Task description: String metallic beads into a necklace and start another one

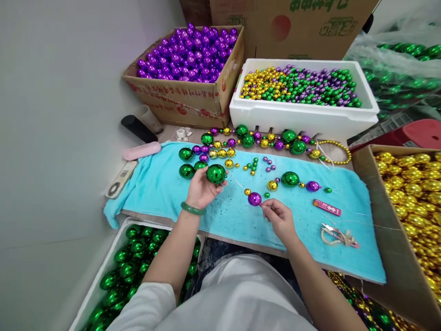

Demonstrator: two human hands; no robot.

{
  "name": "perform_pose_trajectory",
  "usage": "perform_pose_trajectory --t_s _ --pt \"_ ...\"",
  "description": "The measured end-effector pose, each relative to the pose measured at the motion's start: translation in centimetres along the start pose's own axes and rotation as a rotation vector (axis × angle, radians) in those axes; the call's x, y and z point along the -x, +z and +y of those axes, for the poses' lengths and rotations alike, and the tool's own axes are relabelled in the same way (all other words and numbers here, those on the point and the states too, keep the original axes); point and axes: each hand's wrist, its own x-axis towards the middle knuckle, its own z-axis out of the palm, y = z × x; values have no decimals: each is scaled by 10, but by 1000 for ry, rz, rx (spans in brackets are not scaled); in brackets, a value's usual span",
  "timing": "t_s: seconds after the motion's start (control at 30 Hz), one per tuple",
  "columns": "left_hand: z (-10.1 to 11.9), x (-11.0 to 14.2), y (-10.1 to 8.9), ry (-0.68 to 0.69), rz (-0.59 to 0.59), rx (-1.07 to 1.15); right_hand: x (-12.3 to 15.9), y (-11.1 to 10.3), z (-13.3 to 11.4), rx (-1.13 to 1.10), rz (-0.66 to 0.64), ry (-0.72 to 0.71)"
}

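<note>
My left hand [204, 187] holds a large shiny green bead [217, 174] above the turquoise towel. In my right hand [278, 218] a purple bead [254, 199] is pinched at its near end. A small gold bead [247, 191] sits against the purple one, and a thin needle [237, 182] runs from it toward the green bead. Whether the needle's tip is inside the green bead, I cannot tell. Right of these lies a strung row with a green bead [290, 179], a purple bead [313, 186] and smaller ones. Loose green, purple and gold beads lie beyond my left hand.
Along the towel's back edge lies a finished-looking bead strand [263, 143]. Behind stand a carton of purple beads [220, 99] and a white foam box [303, 115]. Scissors [336, 233] and a pink packet [327, 207] lie right. A gold-bead carton [382, 220] flanks the table.
</note>
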Motion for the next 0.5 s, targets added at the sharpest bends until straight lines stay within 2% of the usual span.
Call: perform_pose_trajectory --t_s 0.5 --pt "0 -4 6 28 -17 30 2 -4 -2 30 -7 17"
